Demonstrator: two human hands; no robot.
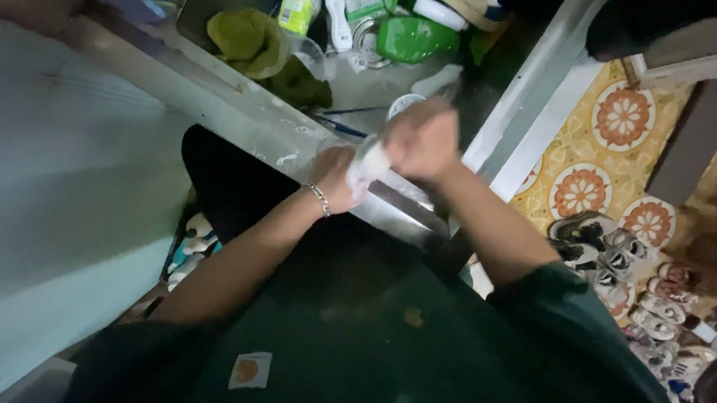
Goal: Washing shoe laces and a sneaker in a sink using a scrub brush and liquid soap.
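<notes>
Both my hands meet over the front edge of a metal sink (410,208). My left hand (334,179), with a bracelet on its wrist, grips a small clear glass or cup (366,163) covered in white foam. My right hand (422,138) is closed over the upper end of that foamy glass; what else it holds is hidden. My dark green shirt fills the lower part of the view.
Inside the sink lie a green cloth (245,35), a green plastic dish (414,36), a white bottle (337,17) and a small round lid (400,105). A patterned orange floor (611,148) with several shoes (614,253) is to the right. A pale wall (60,213) stands on the left.
</notes>
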